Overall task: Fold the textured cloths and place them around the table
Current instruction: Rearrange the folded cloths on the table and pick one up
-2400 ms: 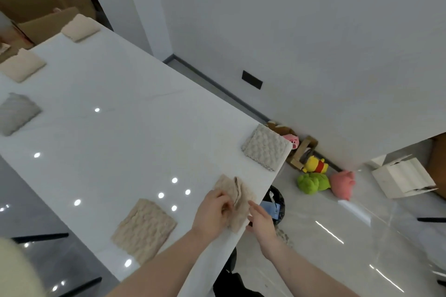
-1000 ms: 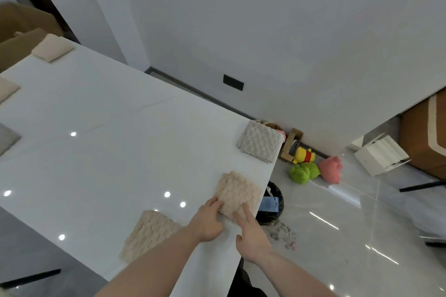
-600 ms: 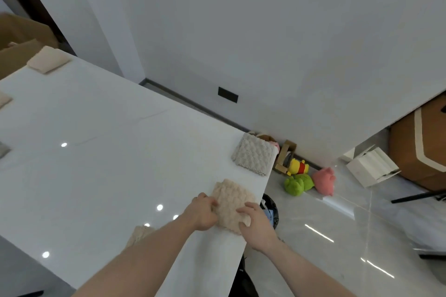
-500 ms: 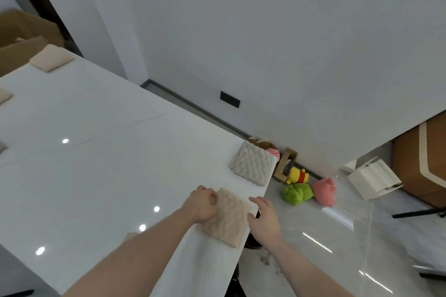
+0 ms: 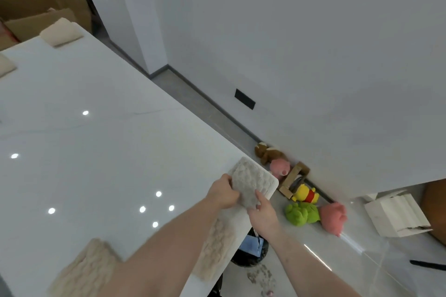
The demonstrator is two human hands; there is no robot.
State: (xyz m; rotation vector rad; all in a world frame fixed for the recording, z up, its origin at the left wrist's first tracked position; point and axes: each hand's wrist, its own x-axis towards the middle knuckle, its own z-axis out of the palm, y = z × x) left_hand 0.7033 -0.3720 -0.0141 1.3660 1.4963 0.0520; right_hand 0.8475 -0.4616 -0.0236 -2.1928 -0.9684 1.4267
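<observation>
A pale grey textured cloth (image 5: 253,179) lies folded at the white table's (image 5: 101,152) right corner. My left hand (image 5: 223,191) grips its near left edge and my right hand (image 5: 261,212) holds its near right edge. The beige textured cloth (image 5: 217,248) lies flat by the table's right edge, partly hidden under my left forearm. Another beige cloth (image 5: 84,270) rests near the table's front edge. Two folded cloths sit far off: a cream cloth (image 5: 60,31) at the back and a second cream cloth (image 5: 6,65) at the left border.
On the floor to the right lie plush toys: a green toy (image 5: 300,213), a pink toy (image 5: 334,216) and a yellow toy (image 5: 305,194). A black bin (image 5: 251,251) stands under the table's corner. A white box (image 5: 395,216) and cardboard boxes (image 5: 36,9) stand further off.
Both hands left the beige cloth lying flat by the right edge and moved up to the grey cloth at the corner, now holding its near edges.
</observation>
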